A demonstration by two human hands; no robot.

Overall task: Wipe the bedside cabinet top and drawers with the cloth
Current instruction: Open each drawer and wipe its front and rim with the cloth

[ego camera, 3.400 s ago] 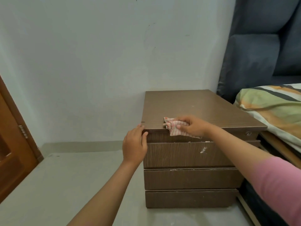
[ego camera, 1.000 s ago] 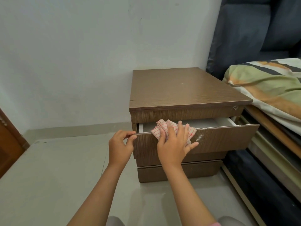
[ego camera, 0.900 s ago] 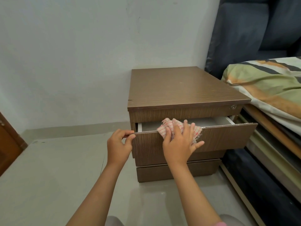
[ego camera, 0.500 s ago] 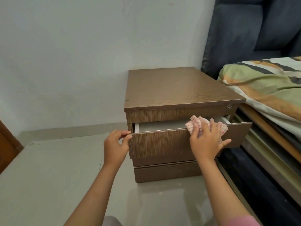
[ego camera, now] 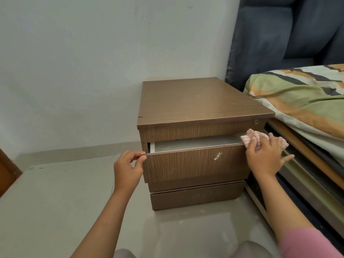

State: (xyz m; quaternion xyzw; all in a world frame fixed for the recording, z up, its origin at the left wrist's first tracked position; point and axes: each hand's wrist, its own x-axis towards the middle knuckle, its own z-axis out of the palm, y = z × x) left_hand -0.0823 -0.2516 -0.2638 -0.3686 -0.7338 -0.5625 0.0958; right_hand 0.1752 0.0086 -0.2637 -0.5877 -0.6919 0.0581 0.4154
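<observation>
The bedside cabinet's (ego camera: 201,101) top drawer (ego camera: 193,162) stands pulled out toward me, its front running left to right. My left hand (ego camera: 128,168) pinches its top-left corner; my right hand (ego camera: 264,157), fingers spread flat, presses the cloth (ego camera: 251,136) on its top-right corner.

Cabinet (ego camera: 201,103): brown wood-grain laminate with fine horizontal streaks, all over. Top drawer front (ego camera: 195,162): same brown grain, whitish scuff right of centre, thin silver strip along its top edge; inside reads pale grey. Cloth (ego camera: 256,137): white with thin red-pink check lines. Sleeve (ego camera: 305,243), near right: pink. Wall (ego camera: 93,62): off-white. Floor (ego camera: 46,202): light grey. Bedding (ego camera: 301,94), right: green, orange, cream with dark grey stripes. Headboard (ego camera: 279,34), far right: dark blue-grey. Door (ego camera: 5,174), left edge: orange-brown wood.
</observation>
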